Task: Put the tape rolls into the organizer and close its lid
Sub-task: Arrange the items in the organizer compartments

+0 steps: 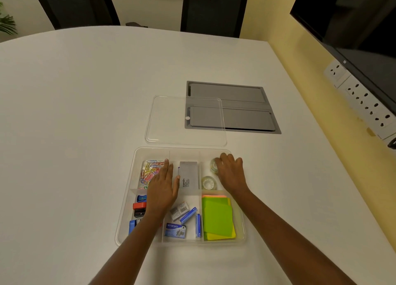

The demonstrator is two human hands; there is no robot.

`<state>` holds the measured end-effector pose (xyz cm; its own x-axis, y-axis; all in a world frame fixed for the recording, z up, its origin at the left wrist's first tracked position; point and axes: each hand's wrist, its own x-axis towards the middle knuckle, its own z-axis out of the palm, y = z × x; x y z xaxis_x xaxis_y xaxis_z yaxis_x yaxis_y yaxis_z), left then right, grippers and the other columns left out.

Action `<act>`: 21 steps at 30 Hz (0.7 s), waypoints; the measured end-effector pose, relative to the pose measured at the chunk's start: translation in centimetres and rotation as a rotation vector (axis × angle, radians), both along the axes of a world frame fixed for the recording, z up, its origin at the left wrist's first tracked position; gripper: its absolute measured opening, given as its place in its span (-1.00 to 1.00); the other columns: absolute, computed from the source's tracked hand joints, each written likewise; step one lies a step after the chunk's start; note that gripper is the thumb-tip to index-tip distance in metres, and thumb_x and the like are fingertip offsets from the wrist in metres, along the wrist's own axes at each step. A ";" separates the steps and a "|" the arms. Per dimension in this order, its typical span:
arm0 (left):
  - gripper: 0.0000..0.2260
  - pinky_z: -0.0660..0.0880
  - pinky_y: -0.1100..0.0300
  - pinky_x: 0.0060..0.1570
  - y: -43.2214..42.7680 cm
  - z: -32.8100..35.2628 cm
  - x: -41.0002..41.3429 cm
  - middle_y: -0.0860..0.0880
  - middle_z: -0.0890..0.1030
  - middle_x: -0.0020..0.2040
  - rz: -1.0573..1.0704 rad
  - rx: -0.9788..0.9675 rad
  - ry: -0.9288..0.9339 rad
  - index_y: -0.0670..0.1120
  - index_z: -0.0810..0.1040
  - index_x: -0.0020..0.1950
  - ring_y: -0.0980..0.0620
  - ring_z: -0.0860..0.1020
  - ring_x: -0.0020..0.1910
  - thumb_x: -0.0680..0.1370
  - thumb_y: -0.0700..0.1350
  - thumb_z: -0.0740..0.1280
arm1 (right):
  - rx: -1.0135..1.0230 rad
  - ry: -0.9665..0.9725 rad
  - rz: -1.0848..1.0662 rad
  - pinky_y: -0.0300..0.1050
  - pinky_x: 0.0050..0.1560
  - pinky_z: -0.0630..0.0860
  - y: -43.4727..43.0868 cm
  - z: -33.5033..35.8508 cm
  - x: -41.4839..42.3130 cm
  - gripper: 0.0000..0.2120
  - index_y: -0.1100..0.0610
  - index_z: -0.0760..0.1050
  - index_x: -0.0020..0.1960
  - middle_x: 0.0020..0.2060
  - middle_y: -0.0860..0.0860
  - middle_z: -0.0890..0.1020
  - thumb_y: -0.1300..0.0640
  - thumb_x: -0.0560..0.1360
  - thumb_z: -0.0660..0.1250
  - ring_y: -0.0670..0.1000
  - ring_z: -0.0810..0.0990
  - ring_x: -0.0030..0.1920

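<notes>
A clear plastic organizer [125, 207] with several compartments lies on the white table in front of me. Its far right compartment holds two clear tape rolls: one [209, 182] lies flat near the divider, the other [213, 166] stands tilted at the back. My right hand [230, 173] rests over that back roll with its fingers around it. My left hand [162, 186] hovers flat with fingers together over the left side of the organizer, holding nothing. The clear lid [167, 121] lies flat on the table just beyond the organizer.
Other compartments hold coloured paper clips [147, 171], a grey stamp pad [188, 177], staple boxes [175, 230], small staplers [139, 206] and green sticky notes [217, 218]. A grey cable hatch [246, 111] is set into the table behind the lid. A wall with sockets stands at the right.
</notes>
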<state>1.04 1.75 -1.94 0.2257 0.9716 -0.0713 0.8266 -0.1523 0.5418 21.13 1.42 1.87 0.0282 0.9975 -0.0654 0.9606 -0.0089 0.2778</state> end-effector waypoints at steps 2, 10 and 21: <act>-0.41 0.07 0.06 0.47 0.0 -0.1 -0.1 -0.10 0.06 0.54 -0.004 0.003 0.002 -0.11 0.06 0.48 -0.05 0.10 0.51 0.49 0.11 -0.09 | 0.014 0.010 0.052 -0.22 -0.37 0.54 0.1 0.2 -0.4 -0.52 -0.04 0.65 -0.14 -0.20 -0.07 0.72 -0.01 -0.04 0.65 -0.08 0.67 -0.24; 0.03 0.09 0.06 0.47 0.0 -0.1 -0.2 -0.11 0.06 0.54 -0.001 0.012 0.012 -0.13 0.05 0.48 -0.05 0.10 0.51 0.22 0.43 -0.55 | -0.205 -0.063 0.316 0.17 0.33 0.25 1.9 -0.6 0.7 -0.72 0.25 0.40 0.22 0.39 0.20 0.31 0.30 0.51 0.24 0.20 0.25 0.40; -0.28 0.10 0.06 0.47 0.1 -0.1 -0.2 -0.10 0.05 0.54 -0.015 0.017 0.047 -0.13 0.03 0.48 -0.06 0.11 0.51 0.44 0.25 -0.31 | -0.010 -0.014 0.306 -0.13 -0.16 0.61 0.1 -0.2 0.3 -0.73 0.04 0.65 -0.20 -0.04 -0.01 0.72 0.14 0.13 0.62 0.01 0.68 -0.04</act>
<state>0.85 1.85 -2.06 0.2372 0.9692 -0.0657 0.8487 -0.1738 0.4995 21.47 1.55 1.66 -0.2727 0.9590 -0.0768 0.9144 0.2832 0.2893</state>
